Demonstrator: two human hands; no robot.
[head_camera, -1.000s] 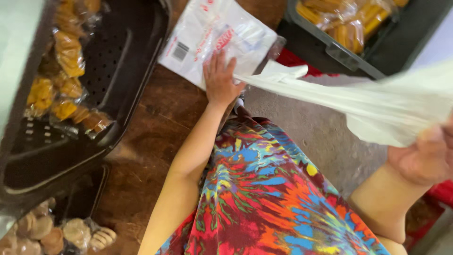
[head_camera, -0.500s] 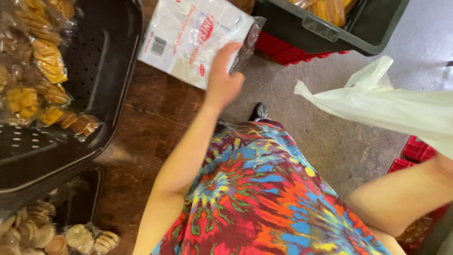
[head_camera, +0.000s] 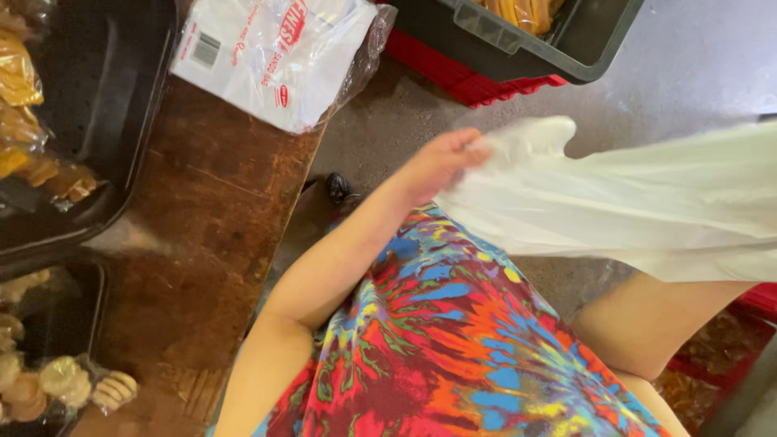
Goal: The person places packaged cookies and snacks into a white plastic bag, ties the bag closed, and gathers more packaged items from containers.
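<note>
Roughly, left to right as I read the head view. Far left: a black perforated tray (head_camera: pixel 105 97) on a brown wooden counter (head_camera: pixel 202 267), with clear-wrapped golden pastries (head_camera: pixel 24 121) along its left side. Below it, a second dark tray (head_camera: pixel 57 324) holds bagged round pale cookies (head_camera: pixel 73 380).

Top centre-left: a flat pack of white plastic bags (head_camera: pixel 275 57) in clear film lies on the counter's far edge, overhanging it toward the floor. It carries red printing and a small black barcode patch near its left corner (I leave the lettering unread).

Centre: my left hand (head_camera: pixel 441 166) is raised over the grey concrete floor (head_camera: pixel 664 89), fingers bunched together and pinching the near end of a thin white plastic bag (head_camera: pixel 631 202). The bag stretches from that pinch out to the right edge of the frame, above a tie-dye garment (head_camera: pixel 453 348) in red, blue and orange.

Top right: a dark green crate (head_camera: pixel 558 40) with yellow wrapped goods (head_camera: pixel 526 12) sits on a red crate (head_camera: pixel 469 73).

Right: only my right forearm shows, under the bag; the right hand is out of frame, so I cannot tell how its fingers stand.
</note>
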